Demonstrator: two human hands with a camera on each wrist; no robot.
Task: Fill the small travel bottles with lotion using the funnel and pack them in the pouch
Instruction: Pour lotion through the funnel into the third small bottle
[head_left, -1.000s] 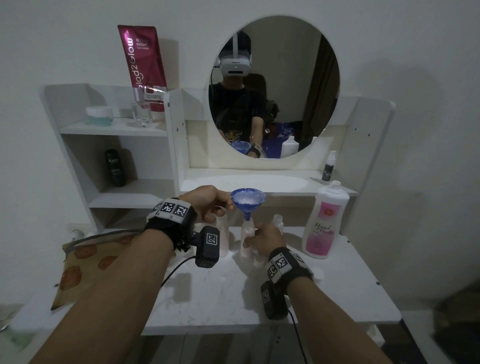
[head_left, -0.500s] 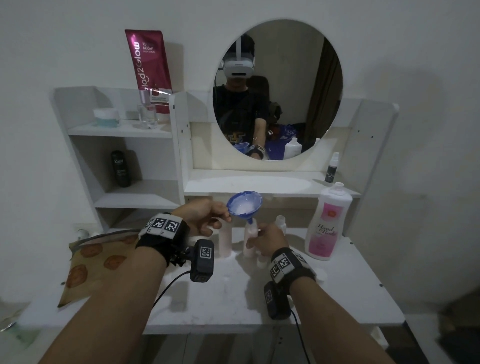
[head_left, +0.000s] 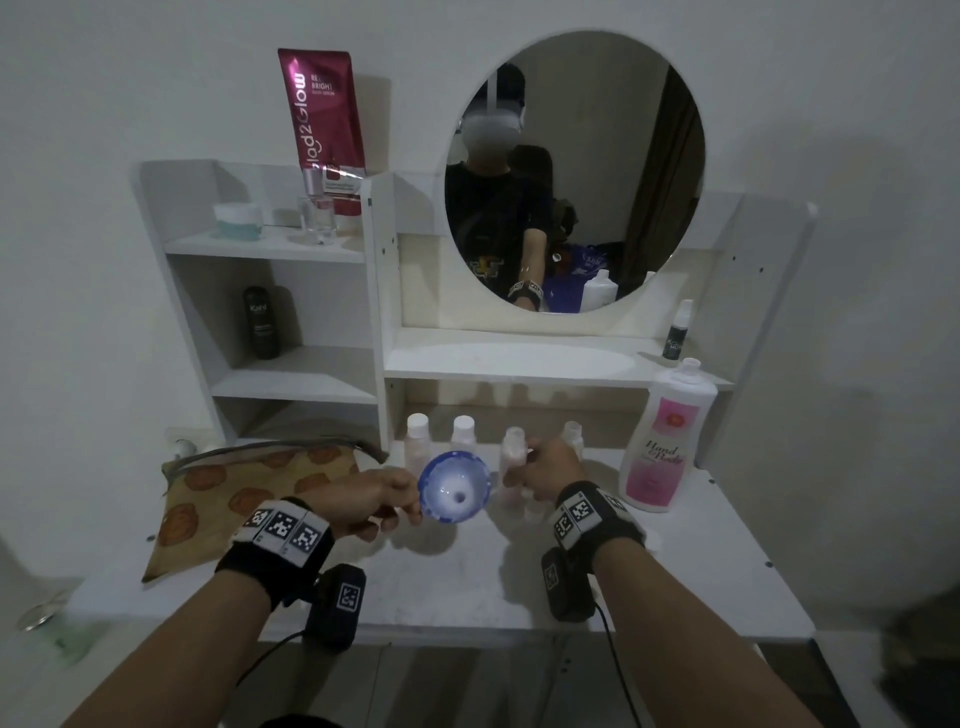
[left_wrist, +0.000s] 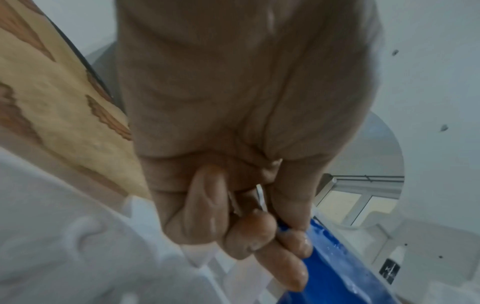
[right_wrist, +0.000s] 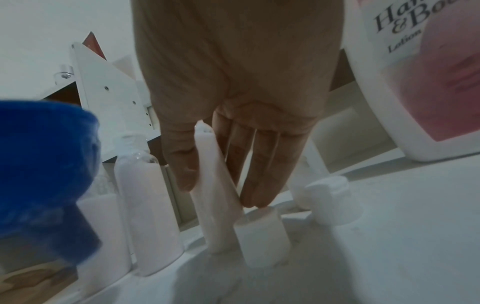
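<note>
The blue plastic funnel has a round bowl smeared white with lotion around its small centre hole, and its rim carries white specks. The left hand holds it above the white bench, in front of the row of bottles; in the left wrist view the curled fingers and thumb pinch the funnel's edge.

The right hand grips a small translucent travel bottle filled with pale pink lotion, uncapped, standing on the bench. From the right wrist view the thumb sits on one side of the bottle and the fingers lie along the other. Two capped small bottles stand left of it and one more uncapped bottle right of it. Loose white caps lie on the bench just beside the held bottle.

The tall white lotion bottle with a pink label stands upright at the right. The tan fabric pouch with orange-brown round prints lies flat at the bench's left end.

Half a second ago the funnel's spout stood in the neck of the gripped bottle; it is now lifted out, drawn toward the person and to the left, with its bowl tipped toward the head camera. The right hand has kept its grip on the same bottle.
</note>
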